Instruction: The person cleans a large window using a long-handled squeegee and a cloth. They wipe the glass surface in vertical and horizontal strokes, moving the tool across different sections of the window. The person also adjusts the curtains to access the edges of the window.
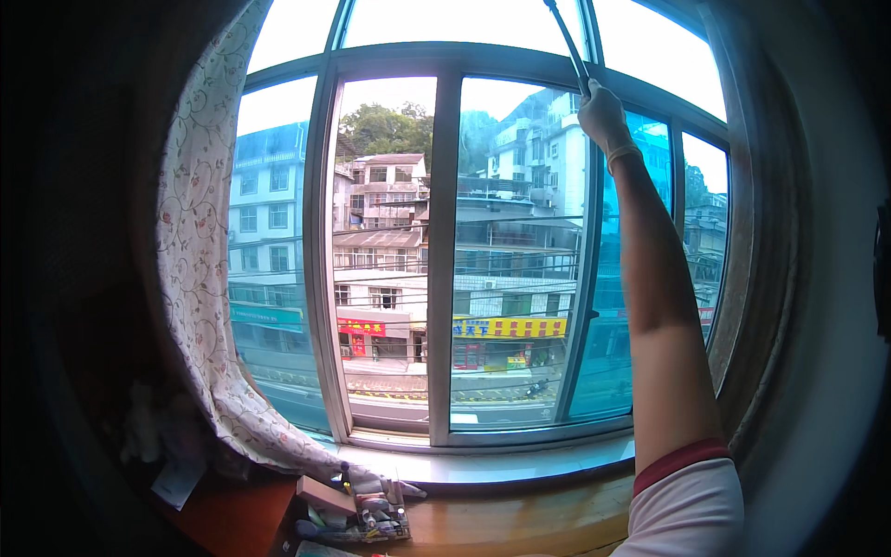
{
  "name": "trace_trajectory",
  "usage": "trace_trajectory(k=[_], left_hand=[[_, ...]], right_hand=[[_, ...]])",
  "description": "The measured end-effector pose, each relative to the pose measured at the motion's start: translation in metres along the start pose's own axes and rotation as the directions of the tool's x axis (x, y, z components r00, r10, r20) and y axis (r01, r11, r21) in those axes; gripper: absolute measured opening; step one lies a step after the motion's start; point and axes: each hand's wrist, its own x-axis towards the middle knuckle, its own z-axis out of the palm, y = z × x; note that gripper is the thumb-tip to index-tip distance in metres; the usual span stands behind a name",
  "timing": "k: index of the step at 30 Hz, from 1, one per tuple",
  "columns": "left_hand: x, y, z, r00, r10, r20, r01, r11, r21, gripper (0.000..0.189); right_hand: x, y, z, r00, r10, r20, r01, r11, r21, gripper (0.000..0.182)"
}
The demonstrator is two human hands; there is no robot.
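My right arm stretches up along the right side of the view. My right hand [603, 117], in a thin pale glove, grips a slim dark handle [569, 43] whose far end runs out of the top of the picture. The handle passes in front of the metal window frame [487, 59] and the bright upper pane [445, 24]. Below the hand stands a blue-tinted sliding pane [518, 244]. To its left, an opening [383, 244] shows the street without tint. My left hand is out of view.
A floral curtain [198, 209] hangs at the left, its lower end lying over the white windowsill [501, 465]. On the wooden surface [480, 515] below stand a clear organizer [379, 508] of small items and a pinkish box [326, 494]. Another curtain [759, 230] hangs at the right.
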Motion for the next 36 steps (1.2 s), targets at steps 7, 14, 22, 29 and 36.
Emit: trace_trajectory(k=[7,14,22,29,36], left_hand=[[0.002,0.011,0.007,0.998,0.012,0.062,-0.016,0.998,0.060,0.019],[0.057,0.037,-0.010,0.989,0.110,0.102,-0.124,0.981,0.150,0.014],[0.110,0.075,-0.028,0.962,0.102,0.252,-0.151,0.972,0.181,0.016],[0.103,0.089,-0.014,0.867,-0.068,0.494,-0.005,0.989,0.145,0.017],[0.114,0.119,-0.044,0.838,-0.114,0.534,0.052,0.990,0.130,0.017]], right_hand=[[-0.216,0.004,-0.048,0.982,0.075,0.175,-0.067,0.996,-0.050,0.047],[-0.254,-0.011,-0.087,0.966,0.095,0.240,-0.074,0.993,-0.095,0.048],[-0.056,-0.053,-0.028,0.997,0.060,0.038,-0.056,0.994,-0.092,0.041],[0.075,-0.205,-0.002,0.928,0.298,0.223,-0.360,0.872,0.333,0.026],[0.048,-0.319,0.080,0.973,0.161,0.165,-0.216,0.891,0.399,0.027]])
